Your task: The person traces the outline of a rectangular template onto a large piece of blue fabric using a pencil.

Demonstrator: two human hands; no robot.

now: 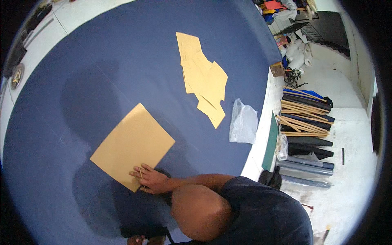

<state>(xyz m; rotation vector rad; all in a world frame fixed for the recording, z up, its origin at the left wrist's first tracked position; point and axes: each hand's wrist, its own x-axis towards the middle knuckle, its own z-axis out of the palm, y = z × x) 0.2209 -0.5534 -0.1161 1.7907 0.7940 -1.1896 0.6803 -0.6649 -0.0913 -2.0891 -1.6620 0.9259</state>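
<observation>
A large tan card sheet (130, 143) lies at an angle on dark blue fabric (81, 49) spread over the table. On its near corner rests my right hand (150, 179), with a thin yellow pencil-like stick (141, 174) between the fingers. The forearm comes in from the right, below a dark sleeve. My left hand (136, 240) shows only in part at the lower edge, beside a black strap-like thing (145, 232). Its fingers are mostly cut off and dim. Faint light lines run across the fabric near the sheet.
Several overlapping tan card pieces (202, 77) lie farther off. A clear plastic bag (243, 121) sits by the table's right edge. Beyond it, wooden sticks (304, 118) and dark rolls (310, 147) are stacked on the floor. A round object (17, 76) is at the far left.
</observation>
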